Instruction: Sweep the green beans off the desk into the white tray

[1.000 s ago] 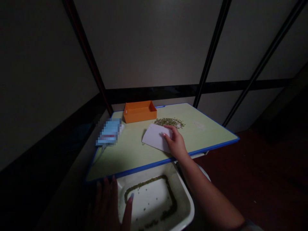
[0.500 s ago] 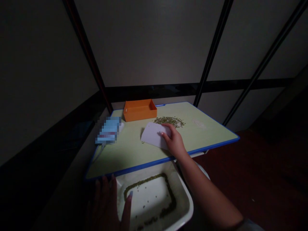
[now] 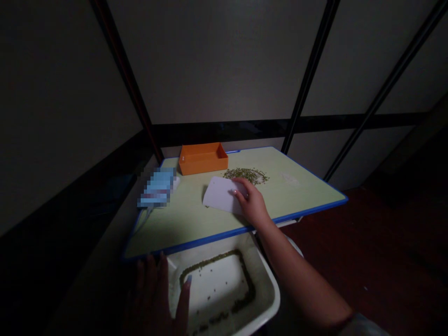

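My right hand (image 3: 250,200) pinches a thin white plastic scraper (image 3: 220,195), its thumb on the upper face. The scraper is tilted over the pale green tabletop (image 3: 301,186), just in front of a spread-out heap of small green beans (image 3: 245,175). A few beans show by the scraper's lower left edge. Below the table's front edge is a white basin (image 3: 269,289) with green beans (image 3: 250,284) lying mostly along the edges of its floor. My left hand (image 3: 156,294) lies at the basin's left side, fingers stretched and thumb apart over the basin; the rim beneath is hidden.
An orange open box (image 3: 205,163) stands at the table's back left. A blurred-out light blue object (image 3: 157,186) with a white cable (image 3: 147,217) lies at the left edge. Whitish residue (image 3: 290,178) marks the right side. A panelled wall (image 3: 224,65) rises behind the table.
The scraper has shifted very slightly left in my right hand. Otherwise the view has only moved a little; the left hand keeps its place by the basin.
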`<state>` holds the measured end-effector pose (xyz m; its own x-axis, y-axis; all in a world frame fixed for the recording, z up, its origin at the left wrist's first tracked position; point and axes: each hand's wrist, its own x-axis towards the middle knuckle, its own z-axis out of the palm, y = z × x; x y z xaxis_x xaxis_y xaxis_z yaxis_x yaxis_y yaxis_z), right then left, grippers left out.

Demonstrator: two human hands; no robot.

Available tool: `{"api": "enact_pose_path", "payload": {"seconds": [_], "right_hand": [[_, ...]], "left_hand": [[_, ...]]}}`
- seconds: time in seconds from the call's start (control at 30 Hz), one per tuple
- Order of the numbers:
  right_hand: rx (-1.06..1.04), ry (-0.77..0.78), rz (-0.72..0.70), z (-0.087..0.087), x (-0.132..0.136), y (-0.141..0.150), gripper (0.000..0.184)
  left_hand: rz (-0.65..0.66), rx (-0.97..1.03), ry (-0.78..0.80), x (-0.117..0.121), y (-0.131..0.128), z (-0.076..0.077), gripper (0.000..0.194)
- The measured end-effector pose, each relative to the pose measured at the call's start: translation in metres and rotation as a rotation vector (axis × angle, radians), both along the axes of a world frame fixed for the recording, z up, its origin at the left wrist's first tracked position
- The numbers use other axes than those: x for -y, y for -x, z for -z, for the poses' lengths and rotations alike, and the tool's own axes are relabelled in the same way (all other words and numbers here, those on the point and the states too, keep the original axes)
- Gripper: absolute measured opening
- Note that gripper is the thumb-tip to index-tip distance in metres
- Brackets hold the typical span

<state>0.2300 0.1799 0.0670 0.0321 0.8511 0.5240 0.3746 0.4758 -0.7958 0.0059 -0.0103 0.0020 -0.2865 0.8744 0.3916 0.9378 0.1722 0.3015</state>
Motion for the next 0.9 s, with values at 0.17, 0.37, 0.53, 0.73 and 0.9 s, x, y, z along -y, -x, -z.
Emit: {"api": "enact_pose_path", "payload": {"seconds": [0.17,0.37,0.53,0.73,0.9], "right_hand": [[0.044,-0.033,-0.023,0.0007,-0.0015,-0.0005,0.031],[0.042,-0.039,-0.065,0.0016,-0.0022,-0.0006,0.031],[0.029,-0.031,-0.099,0.0032,-0.0028,-0.0011,0.031],[-0.007,-0.015,-0.144,0.0022,-0.0018,-0.0021,0.03],[-0.034,-0.042,-0.212,0.0027,-0.0015,-0.0032,0.03]], "left_hand": [[0.007,-0.015,-0.02,0.0005,0.0003,-0.0004,0.073],[0.006,-0.017,-0.039,0.0013,-0.0006,0.0008,0.073],[0.01,-0.035,-0.096,0.0005,-0.0016,0.0061,0.072],[0.022,-0.05,-0.098,0.0024,0.0004,0.0067,0.072],[0.031,-0.037,-0.11,0.0038,-0.0008,0.0057,0.071]]}}
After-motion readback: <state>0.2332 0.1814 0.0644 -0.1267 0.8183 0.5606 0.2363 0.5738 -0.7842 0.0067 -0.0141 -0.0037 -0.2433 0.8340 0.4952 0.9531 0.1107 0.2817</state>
